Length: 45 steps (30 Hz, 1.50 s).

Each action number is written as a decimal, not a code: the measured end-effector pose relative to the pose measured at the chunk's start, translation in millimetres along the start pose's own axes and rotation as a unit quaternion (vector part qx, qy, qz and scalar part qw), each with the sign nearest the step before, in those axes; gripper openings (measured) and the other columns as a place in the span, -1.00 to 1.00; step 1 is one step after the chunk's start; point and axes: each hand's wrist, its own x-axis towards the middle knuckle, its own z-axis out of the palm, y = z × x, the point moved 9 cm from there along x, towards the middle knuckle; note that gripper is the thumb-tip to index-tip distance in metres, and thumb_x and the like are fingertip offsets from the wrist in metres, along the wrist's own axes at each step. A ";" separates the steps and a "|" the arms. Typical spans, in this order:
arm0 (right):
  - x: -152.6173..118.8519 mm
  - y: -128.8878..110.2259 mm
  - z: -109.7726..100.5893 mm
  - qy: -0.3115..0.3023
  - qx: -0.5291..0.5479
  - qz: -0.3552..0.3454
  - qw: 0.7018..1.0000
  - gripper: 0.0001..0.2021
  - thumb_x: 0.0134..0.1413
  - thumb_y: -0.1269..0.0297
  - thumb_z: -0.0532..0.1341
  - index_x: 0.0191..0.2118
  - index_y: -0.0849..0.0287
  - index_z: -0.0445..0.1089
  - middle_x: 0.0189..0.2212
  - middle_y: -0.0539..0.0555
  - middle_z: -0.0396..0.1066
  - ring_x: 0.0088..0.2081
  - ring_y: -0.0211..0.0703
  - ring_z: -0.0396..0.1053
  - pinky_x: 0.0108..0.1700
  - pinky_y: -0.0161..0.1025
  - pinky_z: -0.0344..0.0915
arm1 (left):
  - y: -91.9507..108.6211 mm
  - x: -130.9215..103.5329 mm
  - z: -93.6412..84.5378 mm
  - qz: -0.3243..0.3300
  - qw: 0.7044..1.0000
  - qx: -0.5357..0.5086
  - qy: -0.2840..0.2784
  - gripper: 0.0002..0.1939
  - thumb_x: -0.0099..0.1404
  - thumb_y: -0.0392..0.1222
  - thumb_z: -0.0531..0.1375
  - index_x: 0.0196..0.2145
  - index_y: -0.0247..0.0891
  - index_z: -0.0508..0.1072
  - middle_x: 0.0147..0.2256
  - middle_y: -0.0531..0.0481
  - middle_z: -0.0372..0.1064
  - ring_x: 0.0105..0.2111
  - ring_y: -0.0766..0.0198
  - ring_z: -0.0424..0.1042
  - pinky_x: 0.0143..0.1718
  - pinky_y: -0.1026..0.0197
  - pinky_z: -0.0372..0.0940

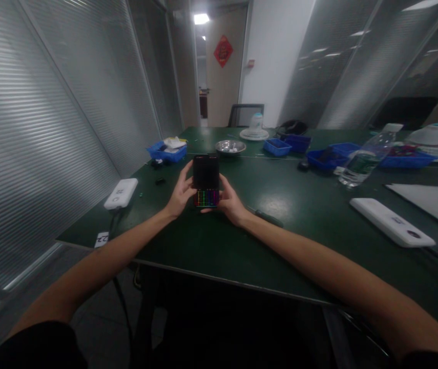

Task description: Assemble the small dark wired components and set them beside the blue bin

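Observation:
Upright between my two hands is a black smartphone [206, 173], dark over most of its face with a band of rainbow-coloured keys along the bottom. My left hand [181, 193] grips its left edge, with the thumb near the coloured keys. On the opposite edge, my right hand [230, 201] is wrapped round the lower corner, and some of its fingers pass behind or under the phone. Just right of my right wrist, a dark-handled screwdriver [268, 217] lies on the green table [211, 246].
White power banks lie at left [121, 193] and right [391, 221]. A metal bowl [230, 148] stands beyond the phone. Blue trays [167, 152] hold small items. A plastic bottle [368, 159] and a white fan [255, 132] also stand on the table. Its front edge runs close to me.

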 end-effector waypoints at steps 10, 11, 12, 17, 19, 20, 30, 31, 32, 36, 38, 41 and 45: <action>0.9 0.4 0.9 -0.027 -0.021 -0.014 0.999 0.11 -0.19 0.58 0.23 0.48 -0.14 -0.22 -0.14 -0.01 0.53 -0.20 0.01 0.61 -0.16 0.19 0.68 | 2.4 -0.8 -0.1 0.012 1.000 0.013 -0.001 -0.12 0.41 -0.15 0.21 0.55 -0.04 -0.10 0.36 -0.27 0.24 0.20 -0.10 0.43 0.27 -0.32 0.29; 1.2 0.6 0.9 -0.029 -0.021 -0.015 0.999 0.11 -0.18 0.58 0.23 0.48 -0.14 -0.23 -0.15 -0.02 0.53 -0.20 0.00 0.61 -0.16 0.18 0.68 | 2.3 -0.7 -0.5 0.011 1.000 0.017 0.001 -0.14 0.42 -0.15 0.20 0.55 -0.03 -0.09 0.37 -0.26 0.22 0.19 -0.09 0.44 0.26 -0.30 0.29; 1.5 0.9 0.8 -0.030 -0.022 -0.016 0.999 0.11 -0.18 0.57 0.23 0.48 -0.15 -0.23 -0.14 -0.03 0.53 -0.19 -0.01 0.61 -0.15 0.16 0.68 | 2.1 -0.6 -0.8 0.010 1.000 0.020 0.005 -0.16 0.43 -0.14 0.18 0.54 -0.03 -0.08 0.36 -0.25 0.23 0.17 -0.08 0.45 0.26 -0.29 0.30; 2.1 2.6 -0.5 -0.021 -0.020 -0.007 1.000 0.12 -0.20 0.57 0.24 0.47 -0.17 -0.22 -0.12 -0.03 0.54 -0.19 -0.03 0.62 -0.15 0.12 0.68 | 2.5 1.1 -1.4 0.013 1.000 0.016 0.022 -0.20 0.46 -0.12 0.15 0.54 -0.06 -0.07 0.29 -0.24 0.32 0.14 -0.04 0.48 0.25 -0.26 0.31; 1.6 2.4 -0.5 -0.017 -0.016 -0.002 1.000 0.12 -0.21 0.57 0.24 0.47 -0.16 -0.21 -0.11 -0.02 0.54 -0.19 -0.02 0.62 -0.14 0.14 0.67 | 1.7 1.3 -1.9 0.008 1.000 0.012 0.027 -0.21 0.45 -0.12 0.14 0.53 -0.07 -0.06 0.30 -0.25 0.32 0.14 -0.04 0.48 0.26 -0.26 0.30; 1.4 1.9 -0.3 -0.017 -0.015 -0.001 1.000 0.12 -0.21 0.58 0.23 0.48 -0.15 -0.21 -0.10 -0.01 0.55 -0.19 -0.01 0.62 -0.14 0.15 0.67 | 1.2 1.1 -2.3 0.004 0.999 0.011 0.030 -0.21 0.45 -0.12 0.14 0.53 -0.08 -0.06 0.30 -0.25 0.32 0.14 -0.04 0.48 0.27 -0.27 0.29; -0.6 -0.3 0.0 0.015 -0.025 0.010 1.000 -0.02 -0.02 0.45 0.36 0.44 -0.16 -0.10 -0.08 0.03 0.54 -0.17 0.03 0.62 -0.19 0.13 0.69 | 3.8 -0.2 -0.4 0.004 0.999 0.021 0.027 -0.22 0.47 -0.13 0.14 0.53 -0.07 -0.07 0.26 -0.24 0.36 0.14 -0.06 0.48 0.25 -0.29 0.30; -0.7 0.1 -1.1 0.028 -0.029 0.013 0.999 -0.09 0.05 0.38 0.38 0.43 -0.16 -0.07 -0.07 0.04 0.53 -0.18 0.03 0.62 -0.22 0.11 0.69 | 3.7 -0.2 -0.2 0.004 0.999 0.022 0.027 -0.22 0.47 -0.12 0.14 0.53 -0.07 -0.07 0.27 -0.25 0.34 0.15 -0.06 0.47 0.26 -0.29 0.29; -0.7 0.4 -2.0 0.039 -0.033 0.015 0.999 -0.15 0.12 0.30 0.40 0.41 -0.16 -0.03 -0.06 0.05 0.53 -0.18 0.03 0.62 -0.25 0.09 0.70 | 3.8 -0.3 0.1 0.004 0.999 0.023 0.025 -0.22 0.47 -0.12 0.14 0.53 -0.07 -0.07 0.29 -0.25 0.32 0.16 -0.07 0.46 0.27 -0.30 0.28; -0.2 0.9 -3.4 0.058 -0.039 0.015 0.997 -0.24 0.21 0.19 0.40 0.38 -0.17 0.01 -0.06 0.06 0.52 -0.19 0.02 0.62 -0.31 0.03 0.70 | 7.0 -0.9 2.1 0.018 0.999 0.029 0.016 -0.23 0.47 -0.11 0.14 0.53 -0.05 -0.06 0.34 -0.24 0.27 0.22 -0.10 0.42 0.28 -0.31 0.27; -0.1 1.2 -3.4 0.059 -0.039 0.018 0.997 -0.25 0.22 0.20 0.39 0.38 -0.18 0.00 -0.06 0.05 0.52 -0.20 0.01 0.63 -0.32 0.02 0.70 | 7.6 -1.0 2.4 0.018 0.999 0.026 0.015 -0.23 0.47 -0.13 0.14 0.53 -0.06 -0.06 0.33 -0.25 0.28 0.23 -0.11 0.41 0.28 -0.32 0.26; -0.5 1.1 -3.8 0.065 -0.035 0.023 0.997 -0.26 0.21 0.23 0.37 0.39 -0.18 0.01 -0.05 0.05 0.51 -0.22 0.00 0.63 -0.31 0.05 0.70 | 6.0 -1.0 2.1 0.005 1.000 0.021 0.019 -0.22 0.47 -0.14 0.14 0.53 -0.06 -0.07 0.32 -0.25 0.29 0.22 -0.10 0.42 0.30 -0.33 0.23; -0.5 0.9 -5.8 0.079 -0.029 0.024 0.996 -0.26 0.18 0.27 0.37 0.38 -0.19 0.04 -0.03 0.05 0.50 -0.22 -0.01 0.61 -0.31 0.06 0.71 | 8.2 -0.7 2.6 0.011 0.999 0.038 0.024 -0.23 0.47 -0.14 0.14 0.53 -0.07 -0.07 0.32 -0.23 0.31 0.23 -0.08 0.42 0.32 -0.32 0.20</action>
